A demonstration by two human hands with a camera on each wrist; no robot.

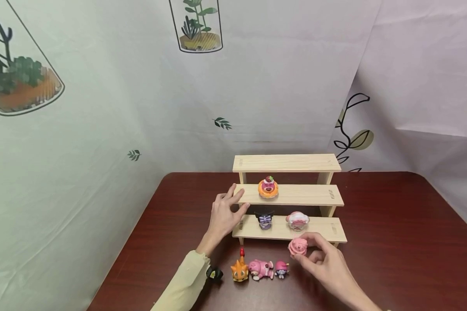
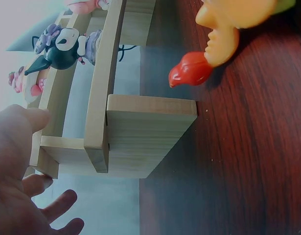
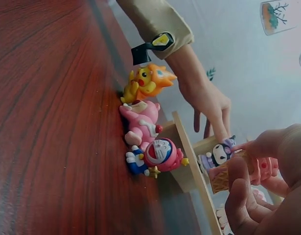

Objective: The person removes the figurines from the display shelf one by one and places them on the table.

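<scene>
My right hand [image 1: 327,261] pinches a pink ice-cream cone toy [image 1: 298,246] in front of the lowest step of a wooden three-tier display stand [image 1: 288,163]. In the right wrist view its waffle cone [image 3: 220,182] shows between the fingers. My left hand [image 1: 223,216] touches the left end of the middle step with spread, fairly straight fingers. On that step sits a pink figurine in an orange ring [image 1: 268,188]. A black-and-purple figurine [image 1: 264,220] and a white-and-pink figurine [image 1: 297,220] stand on the lowest step.
On the dark red table [image 1: 393,233], before the stand, are an orange-hooded figurine with a red-tipped tail [image 1: 239,271], a pink bear lying down [image 1: 260,269] and a small pink-capped figurine [image 1: 282,269]. A black object [image 1: 214,273] is beside the left sleeve. A patterned cloth hangs behind.
</scene>
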